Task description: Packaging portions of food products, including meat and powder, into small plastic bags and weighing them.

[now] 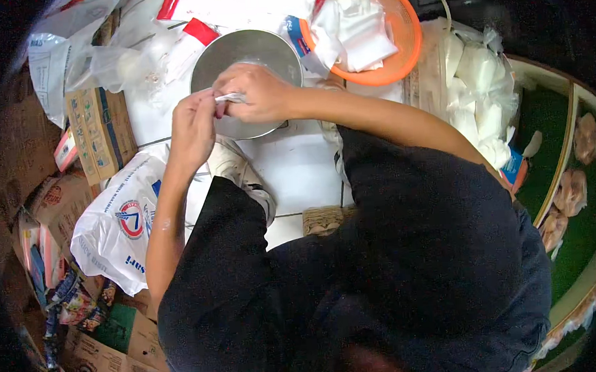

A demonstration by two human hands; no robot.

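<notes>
Both my hands meet above the near-left part of a round metal bowl [270, 129] on the white tiled floor. My left hand [195, 121] pinches one end of a small twisted piece of clear plastic [232, 97], perhaps the neck of a small bag. Its fingertips touch those of my right hand [255, 92], which is curled round the same plastic and is slightly blurred. The rest of what the right hand holds is hidden by its fingers. Inside the bowl some whitish content shows faintly behind the right hand; I cannot tell what it is.
An orange plastic basket [412, 43] with clear bags and white packets is beyond the bowl, right. Filled white bags [485, 90] lie farther right, near a green-lined shelf [541, 148]. A cardboard box [95, 136] and white plastic bag [113, 226] are at left. Shoes [236, 169] flank the bowl.
</notes>
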